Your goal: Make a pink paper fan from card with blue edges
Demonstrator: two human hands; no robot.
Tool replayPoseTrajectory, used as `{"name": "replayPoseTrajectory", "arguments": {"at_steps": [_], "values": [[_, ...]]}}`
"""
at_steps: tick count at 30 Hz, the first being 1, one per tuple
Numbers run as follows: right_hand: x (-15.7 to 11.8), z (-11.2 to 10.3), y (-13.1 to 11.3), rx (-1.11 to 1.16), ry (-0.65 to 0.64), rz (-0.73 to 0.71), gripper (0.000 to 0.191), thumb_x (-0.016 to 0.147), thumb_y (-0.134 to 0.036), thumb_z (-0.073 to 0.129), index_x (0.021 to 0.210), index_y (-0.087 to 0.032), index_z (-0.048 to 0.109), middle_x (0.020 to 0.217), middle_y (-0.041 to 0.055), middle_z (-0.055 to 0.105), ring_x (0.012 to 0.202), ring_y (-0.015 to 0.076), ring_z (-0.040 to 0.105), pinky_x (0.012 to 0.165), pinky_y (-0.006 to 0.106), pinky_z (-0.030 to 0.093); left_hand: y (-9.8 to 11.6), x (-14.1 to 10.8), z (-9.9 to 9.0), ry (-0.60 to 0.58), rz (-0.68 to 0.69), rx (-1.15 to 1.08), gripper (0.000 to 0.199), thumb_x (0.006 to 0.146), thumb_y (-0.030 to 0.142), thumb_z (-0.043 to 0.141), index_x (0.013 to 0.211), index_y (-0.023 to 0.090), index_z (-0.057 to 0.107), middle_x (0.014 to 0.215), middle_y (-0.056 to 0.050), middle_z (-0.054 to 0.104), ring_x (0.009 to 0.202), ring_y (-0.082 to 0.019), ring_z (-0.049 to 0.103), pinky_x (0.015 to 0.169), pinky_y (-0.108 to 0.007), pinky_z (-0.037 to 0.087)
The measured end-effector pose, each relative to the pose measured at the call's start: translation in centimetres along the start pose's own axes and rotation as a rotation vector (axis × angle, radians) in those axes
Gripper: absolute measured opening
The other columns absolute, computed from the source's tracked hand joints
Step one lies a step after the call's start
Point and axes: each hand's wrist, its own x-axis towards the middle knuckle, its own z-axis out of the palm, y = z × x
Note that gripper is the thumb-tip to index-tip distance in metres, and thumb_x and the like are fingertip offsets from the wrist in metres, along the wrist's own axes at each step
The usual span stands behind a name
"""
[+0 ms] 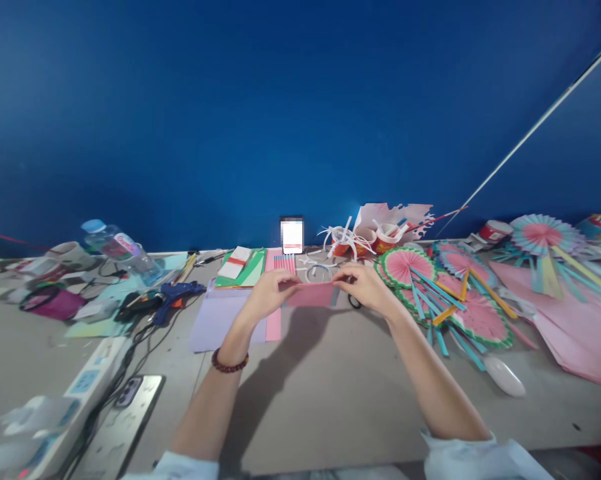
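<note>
A strip of pink paper stretches between my two hands, just above the table. My left hand, with a beaded bracelet at the wrist, pinches its left end. At the other end, the fingers of my right hand are closed on the paper's upper corner. Below and left of the strip lie a lilac sheet and a longer pink sheet. Beyond my hands a small lit screen stands against the blue wall.
Pleated paper fans with blue and orange strips spread on the right, near a white spoon-shaped piece. Paper cups stand at the back. On the left are a blue glue gun, a plastic bottle, a power strip and a phone.
</note>
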Motion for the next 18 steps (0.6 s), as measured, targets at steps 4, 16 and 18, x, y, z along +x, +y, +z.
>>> {"name": "replayPoseTrajectory", "arguments": {"at_steps": [4, 16, 18], "values": [[-0.2, 0.6, -0.2, -0.098, 0.129, -0.133, 0.011, 0.081, -0.018, 0.059, 0.078, -0.020, 0.069, 0.085, 0.0052, 0.066, 0.083, 0.0191, 0.059, 0.076, 0.031, 0.045, 0.3, -0.2, 0.7, 0.068, 0.130, 0.292, 0.014, 0.086, 0.016, 0.053, 0.082, 0.019, 0.067, 0.081, -0.005, 0.064, 0.082, -0.019, 0.058, 0.074, -0.031, 0.044], [-5.6, 7.0, 4.1, -0.539, 0.136, -0.364, 0.023, 0.090, -0.013, 0.042, 0.086, -0.018, 0.065, 0.086, 0.0081, 0.066, 0.082, 0.0200, 0.057, 0.077, 0.032, 0.043, -2.6, -3.3, 7.6, -0.116, 0.271, 0.763, 0.010, 0.090, 0.013, 0.049, 0.090, 0.016, 0.059, 0.083, -0.007, 0.058, 0.083, -0.023, 0.055, 0.067, -0.034, 0.041], [-6.4, 7.5, 4.9, -0.567, 0.109, -0.384, 0.023, 0.090, -0.013, 0.043, 0.086, -0.018, 0.065, 0.085, 0.0084, 0.066, 0.080, 0.0197, 0.057, 0.075, 0.031, 0.043, -3.3, -4.2, 8.9, -0.136, 0.323, 0.779, 0.012, 0.091, 0.013, 0.048, 0.097, 0.016, 0.059, 0.085, -0.007, 0.060, 0.083, -0.022, 0.056, 0.069, -0.034, 0.041]]}}
